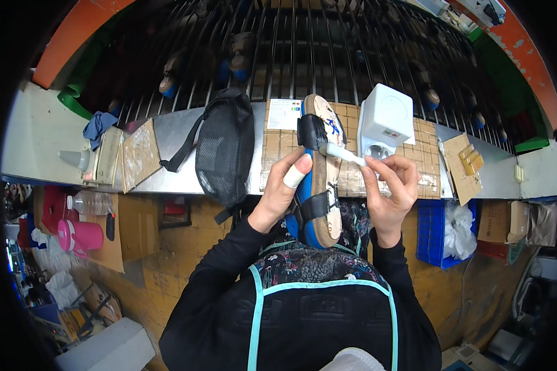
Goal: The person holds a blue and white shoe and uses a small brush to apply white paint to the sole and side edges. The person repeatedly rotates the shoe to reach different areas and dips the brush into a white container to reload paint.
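Jutting past the silvery metal worktop's [179,180] near edge, the blue-soled, black-strapped sandal [319,173] should handle light and firm, best held by its sole edges, where the left hand [281,188] grips; the right hand [391,191] pinches a slim white applicator [346,154], tip contact unclear.

Most fingers of your left hand [281,191] hide behind the sandal [319,176]. Your right hand [391,188] covers the brush's [343,153] far end. The label's [284,115] print is too small to read; the rack [291,46] fades into darkness. The lower edge cuts off a white thing [353,361], too partial for you to identify.
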The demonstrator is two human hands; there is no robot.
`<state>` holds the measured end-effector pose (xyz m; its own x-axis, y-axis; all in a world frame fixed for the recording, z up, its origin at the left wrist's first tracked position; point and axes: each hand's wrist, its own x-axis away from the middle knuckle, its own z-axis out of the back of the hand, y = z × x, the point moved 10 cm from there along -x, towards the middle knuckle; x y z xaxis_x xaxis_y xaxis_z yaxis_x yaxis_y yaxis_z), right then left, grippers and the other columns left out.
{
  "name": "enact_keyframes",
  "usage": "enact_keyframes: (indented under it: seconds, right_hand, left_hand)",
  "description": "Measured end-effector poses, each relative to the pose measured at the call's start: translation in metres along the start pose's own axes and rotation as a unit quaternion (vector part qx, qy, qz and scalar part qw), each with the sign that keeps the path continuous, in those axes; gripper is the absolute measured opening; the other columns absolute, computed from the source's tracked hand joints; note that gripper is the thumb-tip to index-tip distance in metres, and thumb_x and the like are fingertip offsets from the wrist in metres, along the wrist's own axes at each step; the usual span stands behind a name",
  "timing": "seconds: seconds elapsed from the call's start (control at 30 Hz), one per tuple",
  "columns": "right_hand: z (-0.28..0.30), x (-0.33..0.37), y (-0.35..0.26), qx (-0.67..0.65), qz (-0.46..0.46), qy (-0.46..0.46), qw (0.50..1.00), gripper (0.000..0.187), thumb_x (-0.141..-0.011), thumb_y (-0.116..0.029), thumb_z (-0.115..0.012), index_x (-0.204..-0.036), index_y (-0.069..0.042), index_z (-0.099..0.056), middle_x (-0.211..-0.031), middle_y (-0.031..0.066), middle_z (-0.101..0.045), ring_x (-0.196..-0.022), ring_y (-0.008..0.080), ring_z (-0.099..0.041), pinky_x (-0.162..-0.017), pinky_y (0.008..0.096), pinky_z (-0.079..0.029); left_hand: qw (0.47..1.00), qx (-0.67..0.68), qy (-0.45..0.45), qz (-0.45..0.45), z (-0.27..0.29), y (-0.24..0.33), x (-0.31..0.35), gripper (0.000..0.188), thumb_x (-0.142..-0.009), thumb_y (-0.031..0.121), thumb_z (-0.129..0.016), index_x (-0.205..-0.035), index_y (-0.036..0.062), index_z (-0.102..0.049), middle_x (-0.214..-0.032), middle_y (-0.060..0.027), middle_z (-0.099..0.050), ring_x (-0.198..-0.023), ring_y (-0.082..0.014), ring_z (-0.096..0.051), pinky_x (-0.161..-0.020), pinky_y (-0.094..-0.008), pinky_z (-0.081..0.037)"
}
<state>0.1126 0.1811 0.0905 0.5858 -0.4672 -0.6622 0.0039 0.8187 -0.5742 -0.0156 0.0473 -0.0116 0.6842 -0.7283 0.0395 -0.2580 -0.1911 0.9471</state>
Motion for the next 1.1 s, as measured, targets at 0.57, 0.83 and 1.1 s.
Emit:
enact_keyframes:
  seconds: [0.57, 0.83, 1.1]
  right_hand:
    - [-0.01, 0.013, 0.021, -0.081, -0.026, -0.093, 0.992, 0.021, -0.069, -0.01, -0.08, -0.09, -0.011, -0.076, -0.081, 0.0005, -0.059, -0.071, 0.0148, -0.05, -0.073, 0.0297, -0.033]
    - [-0.002, 0.013, 0.018, -0.078, 0.022, -0.096, 0.992, 0.022, -0.067, -0.01, -0.081, -0.088, -0.012, -0.077, -0.082, 0.0011, -0.059, -0.075, 0.0161, -0.051, -0.074, 0.0295, -0.035]
    - [-0.007, 0.0, 0.028, -0.092, -0.021, -0.091, 0.991, 0.023, -0.068, -0.01, -0.081, -0.09, -0.012, -0.077, -0.084, 0.0021, -0.06, -0.078, 0.0164, -0.052, -0.075, 0.0298, -0.037]
  left_hand:
    - [0.999, 0.025, 0.024, -0.009, 0.011, 0.009, -0.025, 0.06, -0.095, 0.047, -0.056, -0.12, -0.0067, -0.057, -0.11, -0.0097, -0.062, -0.101, -0.0132, -0.058, -0.09, -0.026, -0.044]
    - [0.999, 0.032, 0.038, 0.0, 0.012, 0.011, -0.031, 0.057, -0.095, 0.046, -0.057, -0.119, -0.0056, -0.059, -0.108, -0.0098, -0.063, -0.096, -0.0128, -0.059, -0.087, -0.0256, -0.045]
    - [0.999, 0.03, 0.017, -0.007, 0.004, 0.016, -0.035, 0.058, -0.093, 0.047, -0.058, -0.119, -0.0052, -0.059, -0.108, -0.009, -0.064, -0.095, -0.0121, -0.06, -0.087, -0.0254, -0.047]
